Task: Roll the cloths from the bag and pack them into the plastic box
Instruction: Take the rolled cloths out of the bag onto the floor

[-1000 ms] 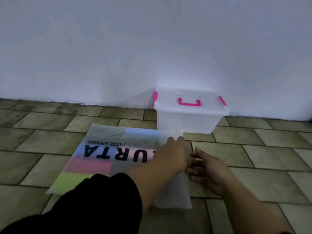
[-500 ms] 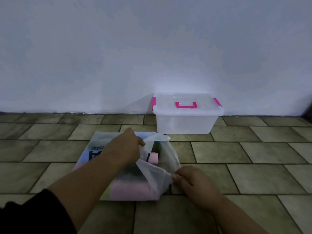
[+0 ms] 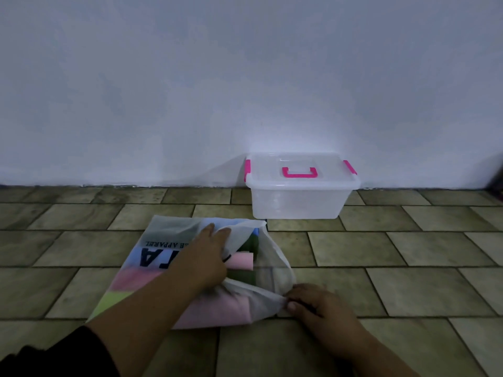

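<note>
Since half a second ago, the bag's mouth has been pulled wider and more of its contents show.

Head view: a translucent white bag [image 3: 163,240] with black lettering lies flat on a tiled floor [image 3: 408,254], its mouth facing right. The left hand [image 3: 202,261], with a black sleeve [image 3: 68,355] behind it, grips the upper lip of the mouth and lifts it. The right hand [image 3: 313,306] pinches the lower corner of the mouth against the floor. Inside the bag sit folded cloths [image 3: 241,261] in pink, green and blue. A clear plastic box [image 3: 296,200] with its lid on and a pink handle [image 3: 299,172] stands beyond the bag, against a white wall [image 3: 245,77].
</note>
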Tool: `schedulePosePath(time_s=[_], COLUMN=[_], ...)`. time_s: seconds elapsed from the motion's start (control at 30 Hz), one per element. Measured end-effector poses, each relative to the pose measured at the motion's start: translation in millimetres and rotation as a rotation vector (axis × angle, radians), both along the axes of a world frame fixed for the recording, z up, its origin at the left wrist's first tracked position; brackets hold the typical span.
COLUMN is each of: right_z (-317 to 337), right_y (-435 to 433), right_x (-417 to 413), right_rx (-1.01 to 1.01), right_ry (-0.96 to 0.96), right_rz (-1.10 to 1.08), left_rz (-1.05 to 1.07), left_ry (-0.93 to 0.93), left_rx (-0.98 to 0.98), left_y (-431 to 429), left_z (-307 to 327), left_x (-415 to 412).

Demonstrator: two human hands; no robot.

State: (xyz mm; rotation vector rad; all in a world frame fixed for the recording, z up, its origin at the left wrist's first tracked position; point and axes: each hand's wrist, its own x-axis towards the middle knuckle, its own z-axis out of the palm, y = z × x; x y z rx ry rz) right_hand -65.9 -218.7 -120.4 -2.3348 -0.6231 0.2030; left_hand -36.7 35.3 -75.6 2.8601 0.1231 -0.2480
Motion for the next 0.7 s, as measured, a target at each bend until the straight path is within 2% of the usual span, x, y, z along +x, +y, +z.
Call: schedulePosePath(time_s=[0.23,0.37,0.53,0.63,0.7], right_z=[4.8,14.4,36.3,42.6,42.5], right_y=[0.3,9.4,33.9,44.6,50.3], right_x=[1.9,13.4,33.8,36.2,33.8], right_rx=[0.166,0.183,-0.020,-0.197,-0.207], right_ry=[0.229,0.269,0.151,0.141,0.166], right_rz=[-0.198,-0.310,-0.345,-0.304,-0.268], left_rz=[-0.035,-0.072,-0.063,-0.026,0.000], left_ry=[-0.058,-0.121,-0.293,-0.309,-0.311], left_rx=[-0.063,-0.072,-0.048,-0.044,-0.054], left_y=[-3.8,-24.6,-41.5,-43.2,-43.9], left_z=[-4.8,-11.8,-24.3,-26.0,-27.6], left_x=[-4.9,-10.4,-16.4,-14.6,-14.3])
